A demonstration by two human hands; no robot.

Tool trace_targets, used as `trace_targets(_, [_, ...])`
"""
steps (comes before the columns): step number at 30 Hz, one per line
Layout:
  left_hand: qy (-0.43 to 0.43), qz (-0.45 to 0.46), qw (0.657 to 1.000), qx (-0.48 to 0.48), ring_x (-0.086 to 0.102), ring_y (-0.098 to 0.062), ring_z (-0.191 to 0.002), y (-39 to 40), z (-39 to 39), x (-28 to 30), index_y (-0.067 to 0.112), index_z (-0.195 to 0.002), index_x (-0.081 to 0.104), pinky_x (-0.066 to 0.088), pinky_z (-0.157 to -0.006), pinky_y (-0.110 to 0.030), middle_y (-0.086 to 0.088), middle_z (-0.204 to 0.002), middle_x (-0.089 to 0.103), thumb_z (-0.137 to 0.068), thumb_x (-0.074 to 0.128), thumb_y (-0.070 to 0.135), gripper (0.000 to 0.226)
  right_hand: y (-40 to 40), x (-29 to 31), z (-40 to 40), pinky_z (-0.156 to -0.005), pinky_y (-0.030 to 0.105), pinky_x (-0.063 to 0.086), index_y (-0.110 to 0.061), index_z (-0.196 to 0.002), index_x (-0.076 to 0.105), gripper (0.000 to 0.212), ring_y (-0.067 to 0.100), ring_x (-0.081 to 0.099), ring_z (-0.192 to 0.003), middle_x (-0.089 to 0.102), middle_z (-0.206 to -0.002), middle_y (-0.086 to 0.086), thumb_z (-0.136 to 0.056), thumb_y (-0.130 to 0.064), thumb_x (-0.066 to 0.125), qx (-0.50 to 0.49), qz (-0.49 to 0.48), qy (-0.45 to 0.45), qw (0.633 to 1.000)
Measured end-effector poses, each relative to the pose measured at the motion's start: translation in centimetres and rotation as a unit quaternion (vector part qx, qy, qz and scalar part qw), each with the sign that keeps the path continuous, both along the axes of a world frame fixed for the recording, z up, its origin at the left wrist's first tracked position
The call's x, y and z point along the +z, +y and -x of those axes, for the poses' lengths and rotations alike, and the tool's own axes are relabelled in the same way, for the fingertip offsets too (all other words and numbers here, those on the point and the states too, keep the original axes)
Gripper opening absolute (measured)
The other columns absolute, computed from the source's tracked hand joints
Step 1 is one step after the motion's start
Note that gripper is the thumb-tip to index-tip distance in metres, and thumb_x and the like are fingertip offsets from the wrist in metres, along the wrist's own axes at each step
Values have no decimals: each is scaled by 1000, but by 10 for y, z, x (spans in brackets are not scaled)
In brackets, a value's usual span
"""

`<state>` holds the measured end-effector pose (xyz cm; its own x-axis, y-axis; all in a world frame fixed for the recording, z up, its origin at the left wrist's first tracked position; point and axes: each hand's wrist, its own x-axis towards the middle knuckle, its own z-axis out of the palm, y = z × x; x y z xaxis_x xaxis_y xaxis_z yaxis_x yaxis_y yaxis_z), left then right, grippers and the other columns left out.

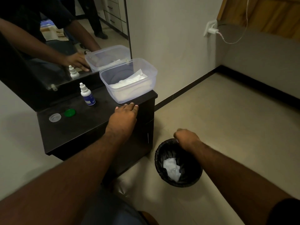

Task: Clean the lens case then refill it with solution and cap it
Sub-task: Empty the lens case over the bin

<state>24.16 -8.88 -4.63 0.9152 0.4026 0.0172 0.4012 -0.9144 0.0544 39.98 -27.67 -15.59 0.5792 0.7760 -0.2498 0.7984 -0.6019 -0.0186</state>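
Note:
A clear lens case cup point(55, 117) and a green cap point(70, 113) lie side by side at the left of the dark table point(97, 120). A white solution bottle point(86, 94) with a blue label stands upright behind them, its cap on. My left hand point(124, 116) rests flat on the table's right edge, fingers straight, just in front of the clear plastic tub point(128, 79). My right hand point(186, 138) hangs over the rim of the black bin point(178, 163), fingers curled downward; nothing shows in it. A crumpled white tissue point(172, 168) lies inside the bin.
The tub holds white tissues point(129, 81). A mirror point(65, 38) stands behind the table and reflects my arm, the bottle and the tub. A wall plug with a cable point(212, 30) is at the right. Beige floor spreads to the right of the table.

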Motion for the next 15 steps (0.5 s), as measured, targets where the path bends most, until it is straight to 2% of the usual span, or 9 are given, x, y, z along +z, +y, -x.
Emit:
trace_targets(1, [3, 10, 1000, -1, 25, -24, -144, 1, 1, 1, 17, -149, 27, 22, -117, -43, -5, -158, 26, -95, 54, 20, 60, -3, -3, 0, -83, 37, 50, -9, -105, 61, 21, 31, 58, -104, 59, -113, 13, -85, -6, 53, -42, 2, 31, 999])
trace_targets(2, [3, 23, 1000, -1, 25, -23, -145, 2, 1, 2, 18, -149, 28, 22, -117, -42, -4, -158, 25, -95, 54, 20, 60, -5, -5, -1, -85, 35, 50, -10, -105, 64, 24, 31, 59, -104, 61, -114, 13, -82, -6, 57, -90, -39, 67, 993])
trace_targets(4, [-14, 51, 999, -3, 28, -21, -143, 5, 3, 8, 20, -147, 32, 26, -116, -41, -2, -156, 29, -95, 55, 21, 57, -3, 6, -2, -87, 32, 51, -11, -108, 68, 36, 26, 63, -101, 67, -112, 10, -73, -4, 69, -177, -186, 147, 955])
trace_targets(7, [-82, 115, 990, 5, 48, -18, -130, 9, 18, 17, 18, -138, 48, 39, -106, -33, -2, -143, 50, -92, 58, 22, 47, 10, 51, 12, -79, 34, 57, -6, -103, 69, 39, 21, 67, -85, 72, -93, 11, -66, 5, 77, -237, -401, 309, 829])
trace_targets(9, [-132, 141, 981, 30, 57, -16, -118, 14, 40, 21, 17, -130, 58, 42, -99, -29, -2, -130, 62, -90, 61, 21, 40, 23, 86, 29, -74, 29, 58, -4, -104, 67, 39, 18, 68, -81, 72, -89, 10, -69, 12, 74, -206, -451, 415, 762])
trace_targets(10, [-151, 144, 977, 47, 59, -16, -114, 19, 54, 22, 17, -126, 62, 44, -96, -29, -3, -125, 65, -89, 62, 21, 37, 33, 100, 39, -72, 26, 58, -4, -105, 66, 40, 17, 69, -80, 72, -90, 10, -70, 13, 73, -176, -455, 451, 747])
trace_targets(13, [-180, 143, 967, 112, 62, -14, -103, 38, 102, 25, 18, -114, 69, 48, -90, -29, -1, -113, 69, -90, 62, 23, 25, 73, 131, 73, -71, 22, 57, -6, -102, 67, 39, 12, 70, -77, 72, -88, 6, -70, 14, 72, -107, -458, 492, 733])
trace_targets(15, [-172, 131, 965, 147, 63, -15, -101, 50, 133, 27, 20, -109, 71, 50, -88, -31, 0, -111, 71, -91, 60, 24, 22, 108, 139, 98, -76, 22, 57, -7, -101, 68, 38, 9, 69, -77, 72, -88, 5, -69, 13, 74, -74, -454, 494, 737])
